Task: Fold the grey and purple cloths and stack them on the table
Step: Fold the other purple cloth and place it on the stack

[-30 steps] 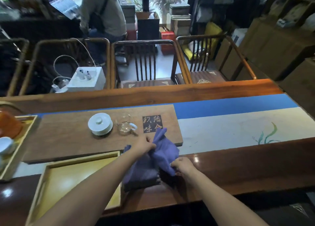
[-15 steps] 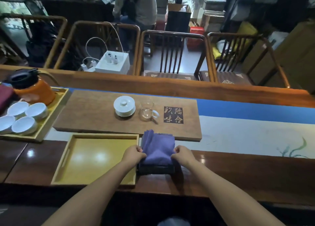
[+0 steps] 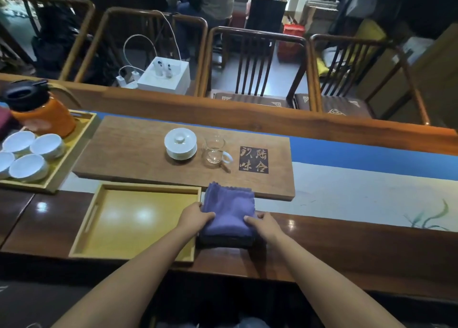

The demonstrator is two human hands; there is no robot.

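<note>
Purple cloth (image 3: 229, 210) folded square, sitting on top of a darker folded cloth (image 3: 226, 241) — stack on the table (image 3: 347, 248) near the front edge, just right of the empty yellow tray (image 3: 135, 222). Far corner of purple cloth overlapping the wooden board (image 3: 138, 149). Left hand (image 3: 195, 217) on the stack's left edge, fingers curled over the purple cloth. Right hand (image 3: 264, 222) at the right edge, fingers laid on the cloth — grip or plain press, cannot tell. Lidded white cup (image 3: 180, 143) and glass pitcher (image 3: 215, 150) on the board behind.
</note>
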